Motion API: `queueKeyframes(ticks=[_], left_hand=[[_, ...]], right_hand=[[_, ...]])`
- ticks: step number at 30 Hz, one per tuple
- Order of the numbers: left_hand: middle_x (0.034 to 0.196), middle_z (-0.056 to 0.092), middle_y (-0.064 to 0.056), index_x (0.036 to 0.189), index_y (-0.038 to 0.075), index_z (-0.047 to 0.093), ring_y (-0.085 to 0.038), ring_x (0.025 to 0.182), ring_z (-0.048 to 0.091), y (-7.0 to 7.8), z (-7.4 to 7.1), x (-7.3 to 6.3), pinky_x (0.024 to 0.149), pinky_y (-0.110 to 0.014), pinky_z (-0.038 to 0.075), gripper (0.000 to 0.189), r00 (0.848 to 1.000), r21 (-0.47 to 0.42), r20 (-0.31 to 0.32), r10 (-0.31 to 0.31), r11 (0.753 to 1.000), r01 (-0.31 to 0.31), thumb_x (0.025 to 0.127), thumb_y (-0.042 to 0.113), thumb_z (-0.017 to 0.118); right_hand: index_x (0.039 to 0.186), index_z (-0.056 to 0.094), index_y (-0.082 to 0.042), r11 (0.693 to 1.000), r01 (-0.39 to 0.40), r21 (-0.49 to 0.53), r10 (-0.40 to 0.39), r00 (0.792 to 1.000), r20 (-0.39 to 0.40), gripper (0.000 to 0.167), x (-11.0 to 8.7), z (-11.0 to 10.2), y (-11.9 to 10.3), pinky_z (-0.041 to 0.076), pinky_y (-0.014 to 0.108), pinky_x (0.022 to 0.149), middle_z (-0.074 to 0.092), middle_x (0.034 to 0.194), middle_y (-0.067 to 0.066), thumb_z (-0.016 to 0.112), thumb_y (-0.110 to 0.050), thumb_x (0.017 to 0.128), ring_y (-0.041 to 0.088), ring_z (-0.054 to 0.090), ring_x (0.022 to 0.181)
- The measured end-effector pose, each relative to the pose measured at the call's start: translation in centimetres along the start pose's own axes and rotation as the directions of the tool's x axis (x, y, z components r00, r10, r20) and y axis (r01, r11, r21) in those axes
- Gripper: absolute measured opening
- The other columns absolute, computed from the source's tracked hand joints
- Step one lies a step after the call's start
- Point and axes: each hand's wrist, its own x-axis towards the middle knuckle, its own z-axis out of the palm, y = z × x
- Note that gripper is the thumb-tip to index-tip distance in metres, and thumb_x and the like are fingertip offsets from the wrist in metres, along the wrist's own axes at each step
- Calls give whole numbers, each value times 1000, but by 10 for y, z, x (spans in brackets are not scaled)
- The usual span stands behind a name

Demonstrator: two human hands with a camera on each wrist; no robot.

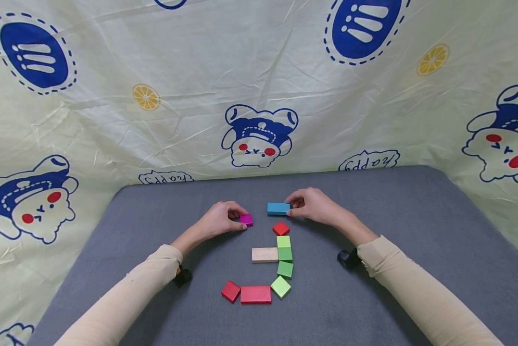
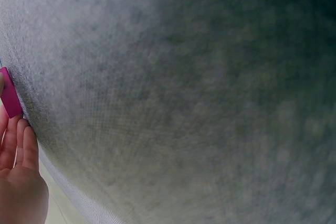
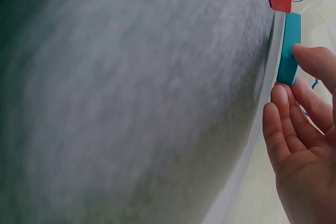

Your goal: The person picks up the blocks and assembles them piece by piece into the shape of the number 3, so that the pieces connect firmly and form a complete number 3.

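My left hand (image 1: 221,218) pinches a small magenta block (image 1: 246,220) between thumb and fingers, low over the far part of the table; the block also shows at the left edge of the left wrist view. To its right, my right hand (image 1: 314,206) holds the right end of a long blue block (image 1: 278,208), thumb on the near side. That blue block (image 3: 290,51) lies between thumb and fingers in the right wrist view. Just nearer than it sits a red block (image 1: 281,228), turned cornerwise. Beneath that, a light green block (image 1: 283,241) begins a column of green ones.
Several blocks form a curved line on the grey table (image 1: 341,307). A pale wooden block (image 1: 265,255) juts left from the green column. At the near end lie a light green block (image 1: 281,287), a long red block (image 1: 256,294) and a tilted red block (image 1: 231,291). A printed curtain hangs behind.
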Motion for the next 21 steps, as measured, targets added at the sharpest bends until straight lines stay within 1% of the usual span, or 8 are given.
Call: queueKeyframes(ticks=[9, 14, 21], left_hand=[[98, 63, 1, 110, 11, 73, -17, 91, 55, 0, -1, 0, 81, -32, 47, 28, 1000, -5, 6, -5, 1000, 5, 84, 18, 79], [97, 63, 1, 110, 11, 73, -17, 91, 55, -1, -1, 0, 81, -32, 47, 28, 1000, -2, 9, -12, 1000, 12, 84, 18, 79], [97, 63, 1, 110, 12, 73, -17, 90, 55, -1, 0, 0, 81, -32, 47, 28, 1000, 0, 2, -17, 1000, 17, 84, 19, 79]], right_hand=[[112, 71, -6, 1000, -12, 13, 11, 999, 47, 30, 6, 4, -13, 50, 30, 71, 66, 92, 1, 76, -19, 86, 16, 58, 83], [110, 72, -6, 1000, -1, 13, 0, 997, 76, 29, 9, 7, -20, 49, 30, 71, 66, 91, 1, 77, -20, 85, 16, 58, 82], [109, 72, -7, 1000, 12, 0, -12, 995, 98, 28, 13, 12, -24, 49, 30, 71, 65, 89, -1, 77, -20, 84, 16, 57, 81]])
